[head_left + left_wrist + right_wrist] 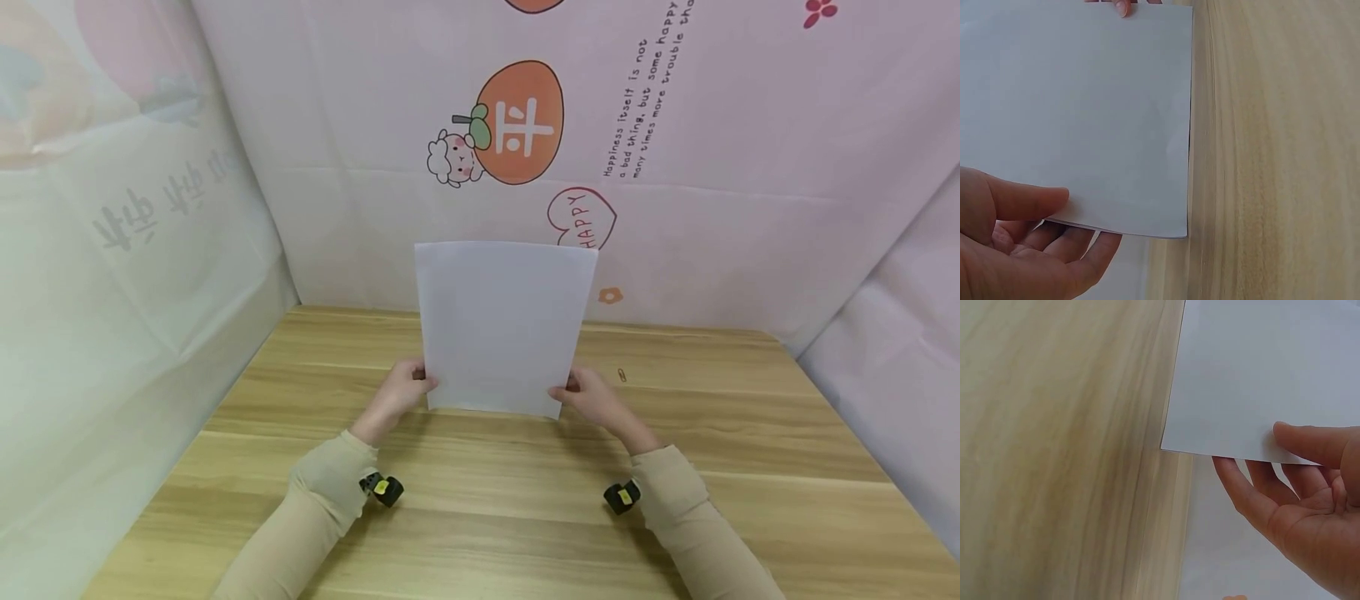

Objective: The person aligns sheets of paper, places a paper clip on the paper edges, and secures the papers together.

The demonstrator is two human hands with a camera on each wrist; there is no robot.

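Note:
White paper stands nearly upright over the table, its blank face toward me. The left hand pinches its left edge near the bottom, thumb in front and fingers behind. At the opposite edge the right hand pinches it the same way. In the left wrist view the lower edge of the paper looks doubled near the left hand; I cannot tell how many sheets there are. The right wrist view shows the thumb of the right hand flat on the paper, fingertips partly hidden behind it.
A small paper clip lies on the wooden table, to the right of the paper and beyond the right hand. Behind the table hangs a printed white cloth, with more cloth along the left side and the right.

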